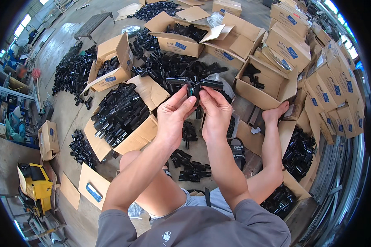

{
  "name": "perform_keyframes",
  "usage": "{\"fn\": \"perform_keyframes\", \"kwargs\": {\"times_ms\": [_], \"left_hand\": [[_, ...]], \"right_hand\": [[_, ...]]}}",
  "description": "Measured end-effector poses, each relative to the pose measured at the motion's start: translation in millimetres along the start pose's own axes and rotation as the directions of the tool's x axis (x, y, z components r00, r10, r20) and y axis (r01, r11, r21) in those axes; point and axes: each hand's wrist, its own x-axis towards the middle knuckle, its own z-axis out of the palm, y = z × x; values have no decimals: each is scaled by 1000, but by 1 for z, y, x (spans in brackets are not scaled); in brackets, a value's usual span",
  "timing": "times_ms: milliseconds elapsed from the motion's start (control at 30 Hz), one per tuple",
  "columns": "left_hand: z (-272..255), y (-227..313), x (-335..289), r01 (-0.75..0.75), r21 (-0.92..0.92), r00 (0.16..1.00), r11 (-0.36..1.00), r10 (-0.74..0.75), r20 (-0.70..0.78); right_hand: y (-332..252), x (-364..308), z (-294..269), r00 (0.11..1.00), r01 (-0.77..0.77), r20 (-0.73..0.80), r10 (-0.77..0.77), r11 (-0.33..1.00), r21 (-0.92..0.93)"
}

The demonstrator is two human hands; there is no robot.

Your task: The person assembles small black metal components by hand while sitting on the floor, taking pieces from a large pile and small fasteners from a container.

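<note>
In front of me, my left hand (173, 117) is closed on a black pistol-shaped piece (177, 80), its long part pointing left. Close beside it, my right hand (217, 117) pinches another black pistol-shaped piece (212, 84), pointing right. The grips of the two pieces meet or nearly meet between my fingertips; whether they touch I cannot tell. Below and behind my hands lie loose black pieces (194, 172) of a like shape. To the left of my left hand, an open cardboard box (140, 136) is heaped with similar black pieces (121, 113).
More open boxes (178, 44) stand ahead, and one at right (272, 88) holds a few black pieces. Stacked cartons (329, 88) rise at the right, above metal bars (334, 164). A yellow machine (38, 187) stands at the left. A sandal (238, 152) lies near my right forearm.
</note>
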Motion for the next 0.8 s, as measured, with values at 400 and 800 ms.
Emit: {"fn": "perform_keyframes", "kwargs": {"times_ms": [400, 800], "left_hand": [[2, -6, 0, -50, 72, 998, 996, 52, -26], [5, -9, 0, -119, 61, 993, 991, 119, 0]], "right_hand": [[2, -1, -5, 963, 269, 54, -264, 924, -271], [16, -1, 9, 955, 296, 43, -294, 928, -226]]}}
